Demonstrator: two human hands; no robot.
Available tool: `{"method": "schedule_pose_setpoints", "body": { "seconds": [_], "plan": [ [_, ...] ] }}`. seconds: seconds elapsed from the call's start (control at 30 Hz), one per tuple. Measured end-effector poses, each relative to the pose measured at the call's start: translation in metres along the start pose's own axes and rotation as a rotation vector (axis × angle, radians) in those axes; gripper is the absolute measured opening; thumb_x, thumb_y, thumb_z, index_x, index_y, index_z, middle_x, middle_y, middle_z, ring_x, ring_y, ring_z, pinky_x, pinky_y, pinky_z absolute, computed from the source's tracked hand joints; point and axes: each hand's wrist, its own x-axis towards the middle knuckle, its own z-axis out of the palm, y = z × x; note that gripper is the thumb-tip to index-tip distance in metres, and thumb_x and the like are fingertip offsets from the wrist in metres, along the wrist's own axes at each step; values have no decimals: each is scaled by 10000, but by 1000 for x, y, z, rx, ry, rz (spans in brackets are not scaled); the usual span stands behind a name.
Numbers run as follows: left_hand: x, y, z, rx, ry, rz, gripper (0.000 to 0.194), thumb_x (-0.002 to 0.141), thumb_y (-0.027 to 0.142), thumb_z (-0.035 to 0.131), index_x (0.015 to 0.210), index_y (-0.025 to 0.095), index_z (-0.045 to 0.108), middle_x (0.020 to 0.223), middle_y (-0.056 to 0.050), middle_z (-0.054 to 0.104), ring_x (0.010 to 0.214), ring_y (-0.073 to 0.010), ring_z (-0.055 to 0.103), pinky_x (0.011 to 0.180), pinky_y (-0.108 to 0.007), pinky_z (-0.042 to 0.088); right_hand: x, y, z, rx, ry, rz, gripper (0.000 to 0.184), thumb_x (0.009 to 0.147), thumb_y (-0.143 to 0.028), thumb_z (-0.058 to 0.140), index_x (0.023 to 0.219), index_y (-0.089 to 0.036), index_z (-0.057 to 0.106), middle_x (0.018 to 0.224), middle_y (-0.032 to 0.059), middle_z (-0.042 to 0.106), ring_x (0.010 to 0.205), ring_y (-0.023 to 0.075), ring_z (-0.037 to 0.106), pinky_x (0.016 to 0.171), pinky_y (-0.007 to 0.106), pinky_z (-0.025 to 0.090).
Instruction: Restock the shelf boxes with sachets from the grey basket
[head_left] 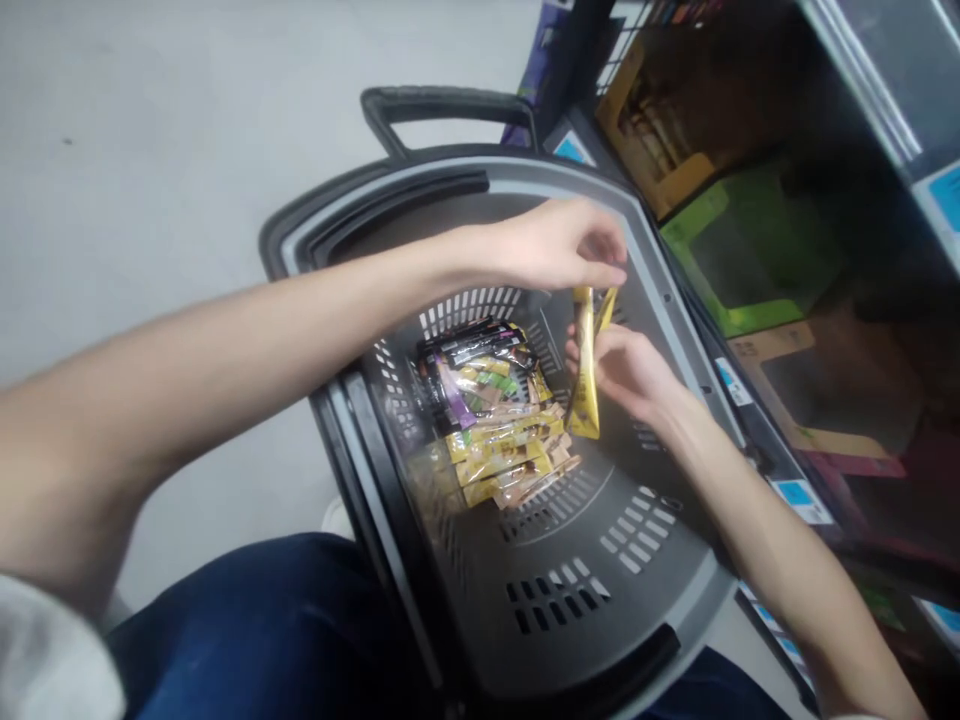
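Over a grey plastic shopping basket (pixel 480 640), my left hand (pixel 559 245) is closed, thumb and fingertips pinching the top of yellow stick packets (pixel 585 385) that hang down. My right hand (pixel 634 370) sits just below it, fingers curled around behind the same packets; its grip is partly hidden by them. Inside the basket, below and left of my hands, lies a pile of stick packets: yellow ones (pixel 499 450), black ones (pixel 480 345) and a purple one (pixel 454 395).
The basket's black handle (pixel 450 97) stands at the far end. On the right is a dark shelf with a green-edged box (pixel 765 318), orange-edged boxes (pixel 690 180) and blue-and-white price tags (pixel 802 495). Pale floor (pixel 187 150) extends to the left. My legs in blue trousers (pixel 262 630) are near the basket.
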Motion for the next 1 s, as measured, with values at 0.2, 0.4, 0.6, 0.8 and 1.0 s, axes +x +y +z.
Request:
{"method": "schedule_pose_setpoints", "body": {
  "seconds": [0.2,0.4,0.6,0.8,1.0],
  "plan": [
    [1,-3,2,-210,-36,-108,303,712,124,773,1005,142,695,921,-39,689,969,-206,699,867,-311,524,-17,-12,-7,181,-138,-35,374,592,-71,500,947,-153,588,722,10,509,624,135,460,618,251,469],
    [-3,13,2,-251,26,-208,170,831,185,702,978,132,637,882,-57,676,816,-147,667,782,-304,529,-24,-21,-8,122,-72,-40,246,832,-188,498,1053,-163,603,903,70,686,710,177,623,690,308,554],
    [-2,24,-9,-244,262,-271,54,905,108,512,948,133,490,868,-23,602,790,-96,599,831,-320,523,-16,-21,-21,47,2,-200,266,850,-395,759,944,-160,675,845,47,692,637,126,585,566,251,510],
    [-6,14,-14,334,198,-19,105,817,208,681,861,150,606,1093,-95,667,1077,-242,603,1051,-407,465,-17,-19,-38,-142,238,-436,330,669,-346,916,806,-149,689,708,-6,622,566,93,498,492,234,400],
    [-11,12,2,330,-370,32,308,893,382,645,1093,169,741,981,-55,780,904,-184,721,849,-288,515,-19,-17,-37,-445,192,-524,347,628,-354,932,817,-135,741,739,5,647,622,107,523,566,257,415]
  ]
}}
